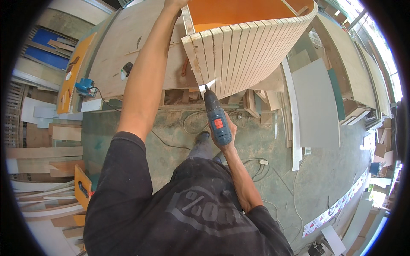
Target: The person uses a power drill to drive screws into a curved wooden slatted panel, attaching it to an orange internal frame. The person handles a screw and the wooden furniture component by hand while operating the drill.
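Dark shirt cloth [171, 230] lies nearest. Beyond it, the right hand [231, 132] has its grip wrapped around a drill [217, 117], whose tip points at the lower edge of a curved, slotted wooden panel [252, 51] by the table [113, 59]. The left hand [174, 3] is cut off above; I cannot tell its grip.

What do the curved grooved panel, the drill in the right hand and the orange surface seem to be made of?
Curved grooved panel: wood, perhaps plywood, apparently unpainted; pale tan colour suggests this.
Drill: probably plastic casing, dark blue-grey, moulded-looking.
Orange surface: painted or laminated board, perhaps; even colour hides what lies beneath.
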Demonstrator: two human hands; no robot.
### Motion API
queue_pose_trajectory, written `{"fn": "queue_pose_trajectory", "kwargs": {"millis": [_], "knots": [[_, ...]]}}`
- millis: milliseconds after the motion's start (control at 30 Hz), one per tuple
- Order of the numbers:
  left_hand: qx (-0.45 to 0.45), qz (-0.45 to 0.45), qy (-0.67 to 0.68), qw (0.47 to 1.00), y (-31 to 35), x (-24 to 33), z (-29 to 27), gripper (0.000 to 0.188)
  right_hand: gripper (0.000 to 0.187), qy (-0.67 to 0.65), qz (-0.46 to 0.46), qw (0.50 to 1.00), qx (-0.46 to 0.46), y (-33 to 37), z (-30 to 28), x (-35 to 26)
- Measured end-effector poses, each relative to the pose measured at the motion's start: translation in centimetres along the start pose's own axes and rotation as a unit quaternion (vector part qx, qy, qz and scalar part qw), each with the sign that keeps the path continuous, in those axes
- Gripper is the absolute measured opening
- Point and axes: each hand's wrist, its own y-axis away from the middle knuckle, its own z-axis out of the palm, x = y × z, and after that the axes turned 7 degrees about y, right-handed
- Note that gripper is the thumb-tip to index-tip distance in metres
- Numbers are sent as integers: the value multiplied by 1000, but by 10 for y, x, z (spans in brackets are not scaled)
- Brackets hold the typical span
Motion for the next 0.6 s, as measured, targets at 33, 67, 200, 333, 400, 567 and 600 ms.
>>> {"fn": "queue_pose_trajectory", "kwargs": {"millis": [33,67,200,333,400,567,600], "knots": [[17,-18,32,999,3,4,-6,18,52,1,-3,1000,-3,-1,3,-2],[16,-7,44,999,-1,-2,-12,17,52,0,-11,1000,-9,-2,4,-3],[19,-6,46,999,-5,-9,-22,15,46,4,-41,999,0,-6,7,-4],[21,-21,-1,1000,6,10,-11,16,42,15,-59,998,21,-9,3,0],[20,-19,30,999,10,14,-5,16,41,17,-53,998,22,-10,0,-1],[17,-20,58,998,2,0,-17,15,43,28,-63,998,13,-12,2,-8],[13,-12,47,999,-1,-4,-21,15,44,28,-59,998,7,-12,2,-9]]}}
